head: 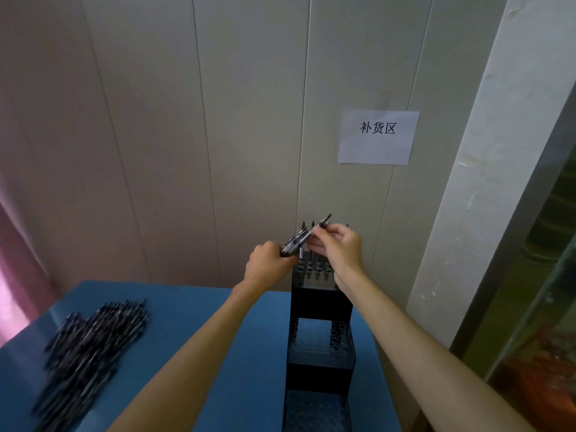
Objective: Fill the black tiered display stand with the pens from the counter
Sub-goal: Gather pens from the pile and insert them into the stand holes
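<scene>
The black tiered display stand (321, 302) rises in steps at the right of the blue counter, its tiers full of round holes. A few pens stand in the back row of the top tier (307, 227). My left hand (268, 260) grips a small bundle of dark pens (294, 243) just left of the top tier. My right hand (338, 247) hovers over that tier and pinches one pen (322, 222) drawn out of the bundle, tilted up to the right. A big heap of dark pens (90, 347) lies at the counter's left.
The blue counter (218, 338) meets a pale panelled wall behind the stand. A paper sign (377, 137) hangs on the wall above. A glass tank (536, 322) stands at the right edge, close to my right forearm.
</scene>
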Demonstrator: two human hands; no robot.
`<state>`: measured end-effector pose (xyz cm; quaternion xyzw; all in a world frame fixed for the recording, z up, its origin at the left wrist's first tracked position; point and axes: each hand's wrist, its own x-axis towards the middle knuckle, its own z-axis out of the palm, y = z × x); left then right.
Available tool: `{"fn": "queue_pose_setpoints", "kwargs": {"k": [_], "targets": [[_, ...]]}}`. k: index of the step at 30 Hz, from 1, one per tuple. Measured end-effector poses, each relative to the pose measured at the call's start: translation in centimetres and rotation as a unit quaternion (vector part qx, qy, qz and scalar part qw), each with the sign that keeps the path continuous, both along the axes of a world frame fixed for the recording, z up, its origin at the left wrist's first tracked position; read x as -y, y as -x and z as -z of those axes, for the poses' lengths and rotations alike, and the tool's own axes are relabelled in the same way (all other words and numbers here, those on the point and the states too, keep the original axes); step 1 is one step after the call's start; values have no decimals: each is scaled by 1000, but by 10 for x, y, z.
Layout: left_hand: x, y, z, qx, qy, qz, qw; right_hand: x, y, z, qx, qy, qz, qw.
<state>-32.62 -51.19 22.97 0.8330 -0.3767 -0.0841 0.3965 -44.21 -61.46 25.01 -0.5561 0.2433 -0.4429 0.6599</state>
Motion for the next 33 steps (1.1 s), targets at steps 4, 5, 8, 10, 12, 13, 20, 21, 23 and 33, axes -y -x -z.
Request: {"fn": "queue_pose_setpoints", "kwargs": {"k": [4, 5, 8, 10, 12, 13, 20, 21, 23, 33], "targets": [[-3, -9, 10, -6, -9, -25, 1000, 10, 0, -7, -7, 70, 82, 994], [-4, -11, 11, -8, -7, -35, 999, 12, 0, -7, -25, 114, 92, 989], [-8, -16, 12, -14, 5, -55, 998, 14, -3, -2, -90, 226, 88, 966], [-8, -17, 11, -15, 13, -56, 998, 13, -6, 0, -125, 270, 89, 951], [-9, -17, 9, -17, 20, -54, 998, 11, -9, 1, -139, 296, 94, 940], [-9, -16, 9, -14, 24, -54, 998, 11, -10, 2, -146, 306, 97, 936], [-8, -16, 9, -13, 45, -33, 998, 10, -14, 6, -208, 348, 92, 910], [-7, -16, 9, -15, 49, -29, 998, 11, -15, 8, -221, 352, 86, 905], [-6, -16, 10, -17, 51, -29, 998, 13, -16, 14, -250, 366, 74, 893], [-1, -12, 8, -26, 46, -22, 998, 12, -17, 24, -297, 369, 61, 879]]}}
